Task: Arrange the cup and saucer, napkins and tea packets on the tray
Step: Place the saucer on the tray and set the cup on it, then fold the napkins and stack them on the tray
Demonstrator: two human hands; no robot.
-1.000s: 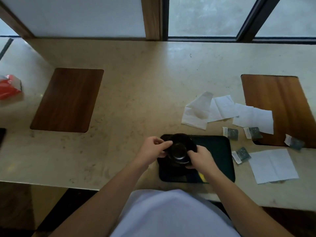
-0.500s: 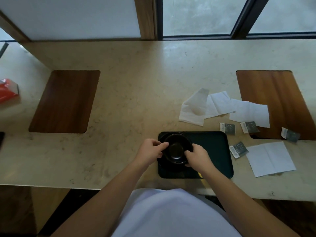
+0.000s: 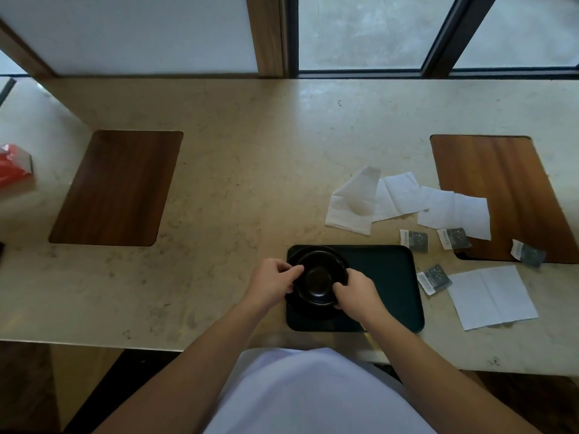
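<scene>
While both hands, left hand (image 3: 275,281) and right hand (image 3: 355,292), pinch the black glossy cup (image 3: 319,278) on its black round saucer (image 3: 313,310), lower centre: risk, cup skating off-centre on the dark rectangular tray (image 3: 388,277) if released unevenly.

Beige stone counter (image 3: 250,170), two inset wood panels (image 3: 116,189), dark-framed windows (image 3: 360,29) behind

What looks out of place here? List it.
The napkins lie scattered and overlapping on the counter, one crumpled. Four tea packets are strewn right of the tray. Nothing looks spilled or broken.
</scene>
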